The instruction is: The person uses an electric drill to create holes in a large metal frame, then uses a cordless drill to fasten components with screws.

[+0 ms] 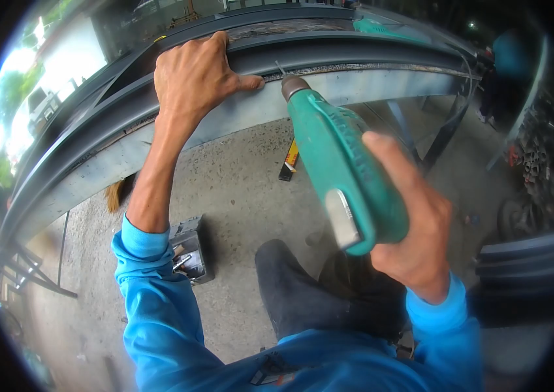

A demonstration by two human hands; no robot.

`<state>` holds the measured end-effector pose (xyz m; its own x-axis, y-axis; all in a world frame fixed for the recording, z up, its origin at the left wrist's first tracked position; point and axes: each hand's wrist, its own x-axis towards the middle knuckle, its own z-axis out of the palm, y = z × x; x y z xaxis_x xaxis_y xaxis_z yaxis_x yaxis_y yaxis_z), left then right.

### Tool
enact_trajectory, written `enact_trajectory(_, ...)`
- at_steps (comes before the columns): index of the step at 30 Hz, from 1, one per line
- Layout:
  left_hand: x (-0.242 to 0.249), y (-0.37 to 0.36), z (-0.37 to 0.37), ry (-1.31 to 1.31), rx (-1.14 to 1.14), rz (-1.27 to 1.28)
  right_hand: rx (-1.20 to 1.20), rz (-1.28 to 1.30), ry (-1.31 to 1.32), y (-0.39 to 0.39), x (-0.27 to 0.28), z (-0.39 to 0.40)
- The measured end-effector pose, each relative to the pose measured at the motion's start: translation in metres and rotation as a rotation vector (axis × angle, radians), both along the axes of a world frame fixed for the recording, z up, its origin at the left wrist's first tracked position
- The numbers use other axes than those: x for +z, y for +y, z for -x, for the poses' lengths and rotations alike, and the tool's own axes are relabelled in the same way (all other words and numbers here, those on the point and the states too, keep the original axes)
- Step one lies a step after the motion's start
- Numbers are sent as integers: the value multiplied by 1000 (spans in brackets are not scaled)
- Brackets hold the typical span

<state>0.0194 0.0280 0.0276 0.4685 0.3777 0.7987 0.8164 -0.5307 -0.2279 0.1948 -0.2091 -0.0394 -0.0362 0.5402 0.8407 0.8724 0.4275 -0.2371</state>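
My right hand (414,222) is wrapped round the handle of a green power drill (348,163), which points up and away from me. Its chuck (294,86) carries a thin bit (281,68) whose tip is at the dark metal beam (257,60); whether it touches cannot be made out. To the left of the bit, my left hand (198,75) lies over the beam, thumb stretched toward the drill and fingertips hidden behind the top edge. A pale strip (237,104) runs along the near side of the beam.
On the floor below are an open grey toolbox (202,251), a yellow and black tool (289,160) and a brush (114,196). A second green tool (381,29) rests on the far beams. Another person (510,62) stands at the right; dark metal lengths (528,258) lie at lower right.
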Motion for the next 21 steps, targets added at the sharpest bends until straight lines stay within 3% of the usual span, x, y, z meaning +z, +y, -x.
enact_trajectory(13,1,-5,-2,-10,6,18,120,-84,154,8,-19,-1)
enact_trajectory(16,2,-6,-2,0,15,0,-64,197,-19,-11,0,9)
enact_trajectory(21,-1,-3,-2,-14,-12,-5,-67,171,23,-8,4,5)
